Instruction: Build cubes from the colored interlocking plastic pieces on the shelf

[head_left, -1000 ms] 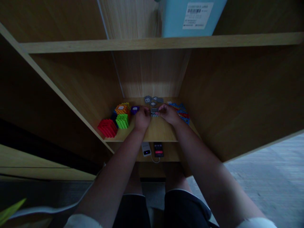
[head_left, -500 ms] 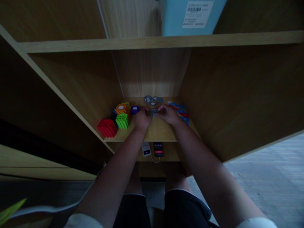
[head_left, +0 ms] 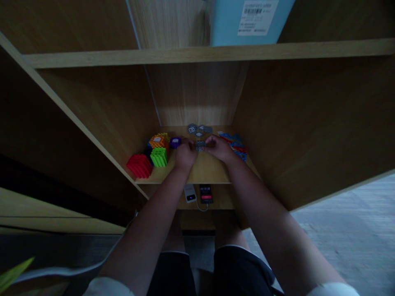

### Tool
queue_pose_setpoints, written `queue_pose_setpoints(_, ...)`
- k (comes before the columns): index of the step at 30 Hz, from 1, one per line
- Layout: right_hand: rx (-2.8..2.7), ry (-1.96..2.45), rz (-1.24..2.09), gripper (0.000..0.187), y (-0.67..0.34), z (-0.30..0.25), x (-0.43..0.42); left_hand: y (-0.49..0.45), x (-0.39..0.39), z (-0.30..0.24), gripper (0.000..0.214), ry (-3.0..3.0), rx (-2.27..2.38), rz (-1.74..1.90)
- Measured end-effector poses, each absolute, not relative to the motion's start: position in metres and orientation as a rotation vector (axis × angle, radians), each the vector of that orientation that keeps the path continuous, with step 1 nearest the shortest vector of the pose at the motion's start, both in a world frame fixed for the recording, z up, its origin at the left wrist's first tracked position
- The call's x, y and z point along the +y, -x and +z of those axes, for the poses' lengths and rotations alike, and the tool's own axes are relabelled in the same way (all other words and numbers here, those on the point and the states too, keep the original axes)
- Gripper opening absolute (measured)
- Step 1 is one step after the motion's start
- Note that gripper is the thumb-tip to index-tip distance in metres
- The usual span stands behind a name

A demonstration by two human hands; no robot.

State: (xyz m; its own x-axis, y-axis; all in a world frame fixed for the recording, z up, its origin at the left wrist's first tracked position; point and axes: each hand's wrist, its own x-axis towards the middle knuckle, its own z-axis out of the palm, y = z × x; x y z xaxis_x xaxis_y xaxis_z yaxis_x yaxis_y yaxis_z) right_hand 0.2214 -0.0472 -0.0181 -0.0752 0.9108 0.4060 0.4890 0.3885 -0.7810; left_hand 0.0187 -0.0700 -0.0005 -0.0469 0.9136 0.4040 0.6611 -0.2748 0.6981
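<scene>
Small grey toothed plastic pieces [head_left: 200, 146] sit in a stack on the shelf, between my two hands. My left hand [head_left: 186, 153] is at their left side, fingers curled in and partly hidden by the back of the hand. At their right side, my right hand [head_left: 218, 148] has thumb and fingers bent inward against the edge. Behind them lie several flat grey pieces [head_left: 199, 134] with white markings. A purple toothed block [head_left: 175, 142] is just left of my left hand. Blue and red toothed pieces [head_left: 236, 146] are heaped beyond my right hand.
Red [head_left: 140, 166], green [head_left: 159, 157] and orange [head_left: 157, 142] toothed blocks stand at the shelf's left. Below, a white device [head_left: 190, 193] and a phone [head_left: 206, 194] are joined by a cable. A light-blue box [head_left: 247, 24] rests on the upper shelf [head_left: 197, 54].
My hands stay almost in place around the grey pieces. The fingers of my right hand have shifted very slightly; the rest looks the same.
</scene>
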Motion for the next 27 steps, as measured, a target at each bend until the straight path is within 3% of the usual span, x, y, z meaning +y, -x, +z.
queue_pose_setpoints(27, -1.692, 1.238, 0.584, 0.034, -0.223, -0.02, -0.045, -0.02, -0.07, 0.0, 0.017, -1.938, 1.667, 1.254)
